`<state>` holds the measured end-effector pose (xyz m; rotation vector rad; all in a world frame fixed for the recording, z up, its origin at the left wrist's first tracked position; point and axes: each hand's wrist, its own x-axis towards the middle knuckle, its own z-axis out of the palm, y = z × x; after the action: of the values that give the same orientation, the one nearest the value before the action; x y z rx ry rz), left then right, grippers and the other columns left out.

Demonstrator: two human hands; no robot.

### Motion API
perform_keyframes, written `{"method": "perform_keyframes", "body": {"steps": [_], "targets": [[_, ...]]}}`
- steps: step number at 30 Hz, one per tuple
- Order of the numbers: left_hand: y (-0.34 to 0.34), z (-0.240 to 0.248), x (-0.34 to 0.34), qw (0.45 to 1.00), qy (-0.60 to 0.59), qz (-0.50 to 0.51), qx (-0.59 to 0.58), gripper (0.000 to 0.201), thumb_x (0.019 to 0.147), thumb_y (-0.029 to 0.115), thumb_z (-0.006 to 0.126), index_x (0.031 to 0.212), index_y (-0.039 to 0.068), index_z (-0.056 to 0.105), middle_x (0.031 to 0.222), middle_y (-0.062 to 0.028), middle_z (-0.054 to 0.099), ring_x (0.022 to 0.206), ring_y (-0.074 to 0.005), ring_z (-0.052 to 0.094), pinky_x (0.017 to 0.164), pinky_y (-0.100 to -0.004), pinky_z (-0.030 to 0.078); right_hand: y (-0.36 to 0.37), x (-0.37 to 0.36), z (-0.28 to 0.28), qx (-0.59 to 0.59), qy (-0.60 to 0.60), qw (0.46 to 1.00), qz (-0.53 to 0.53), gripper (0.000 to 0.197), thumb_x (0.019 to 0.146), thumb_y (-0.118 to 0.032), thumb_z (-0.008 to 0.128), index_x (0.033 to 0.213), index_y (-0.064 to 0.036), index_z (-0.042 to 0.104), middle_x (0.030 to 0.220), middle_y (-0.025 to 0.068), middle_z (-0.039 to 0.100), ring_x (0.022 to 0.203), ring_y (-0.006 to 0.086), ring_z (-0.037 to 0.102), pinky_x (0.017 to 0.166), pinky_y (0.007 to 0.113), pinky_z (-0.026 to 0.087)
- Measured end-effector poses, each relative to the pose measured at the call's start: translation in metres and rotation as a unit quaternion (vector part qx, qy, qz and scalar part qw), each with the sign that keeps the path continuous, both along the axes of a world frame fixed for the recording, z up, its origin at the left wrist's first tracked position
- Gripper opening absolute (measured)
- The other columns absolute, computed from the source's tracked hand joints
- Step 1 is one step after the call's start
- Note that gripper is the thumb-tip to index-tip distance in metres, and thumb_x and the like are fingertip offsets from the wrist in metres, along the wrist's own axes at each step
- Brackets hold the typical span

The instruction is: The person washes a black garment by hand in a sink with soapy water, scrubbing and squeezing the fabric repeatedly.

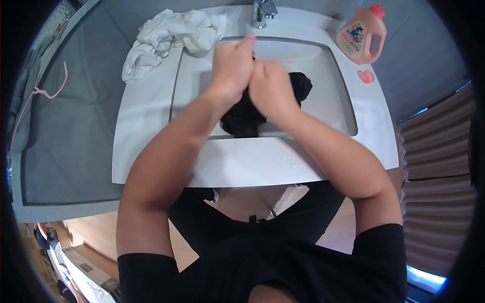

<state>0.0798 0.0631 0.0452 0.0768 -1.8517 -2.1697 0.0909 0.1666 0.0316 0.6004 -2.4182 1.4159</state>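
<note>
from a distance i'm viewing the white surface (273, 160), which is framing a basin (326, 96). a white cloth (174, 36) is lying heaped at far left. a black cloth (243, 113) is lying bunched in the basin, under the hands; i'm expecting softness, plus slippery weight if soaked, and favouring a thick fold. a pink bottle (356, 43) is standing far right. left hand (232, 65) and right hand (273, 91) are meeting, fingers curled closed, seemingly gripping the black cloth, though their undersides are hiding.
</note>
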Motion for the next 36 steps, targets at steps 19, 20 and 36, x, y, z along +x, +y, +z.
{"method": "perform_keyframes", "body": {"steps": [19,20,36], "targets": [[0.015,-0.005,0.005,0.987,-0.044,0.062,0.143,0.049,0.101,0.036,0.052,0.071,-0.003,0.057,0.066,-0.0056,0.057,0.063,-0.0152,0.048,0.059,-0.0381,0.043,0.006,0.0,0.01,0.016,0.025,1.0,-0.003,0.044,0.098,-0.022,0.043,0.073,0.0076,0.065,0.074,0.0314,0.063,0.073,0.0513,0.062,0.071,0.056,0.049],[0.028,0.003,0.023,0.994,-0.083,0.057,0.03,0.05,0.101,0.036,0.052,0.074,-0.005,0.06,0.068,-0.0078,0.061,0.063,-0.0153,0.05,0.06,-0.039,0.043,0.014,-0.017,0.012,-0.005,-0.014,1.0,-0.011,0.046,0.099,-0.023,0.041,0.073,0.0075,0.065,0.074,0.0311,0.063,0.073,0.0497,0.062,0.07,0.055,0.049],[0.008,0.003,0.021,0.992,-0.097,0.029,0.072,0.052,0.102,0.051,0.047,0.076,0.006,0.055,0.058,-0.0002,0.046,0.039,-0.0131,0.041,0.032,-0.0307,0.028,0.004,0.007,0.009,0.019,-0.043,0.999,0.008,0.047,0.097,-0.027,0.044,0.072,0.0056,0.066,0.074,0.0312,0.063,0.073,0.05,0.063,0.07,0.055,0.049]]}}
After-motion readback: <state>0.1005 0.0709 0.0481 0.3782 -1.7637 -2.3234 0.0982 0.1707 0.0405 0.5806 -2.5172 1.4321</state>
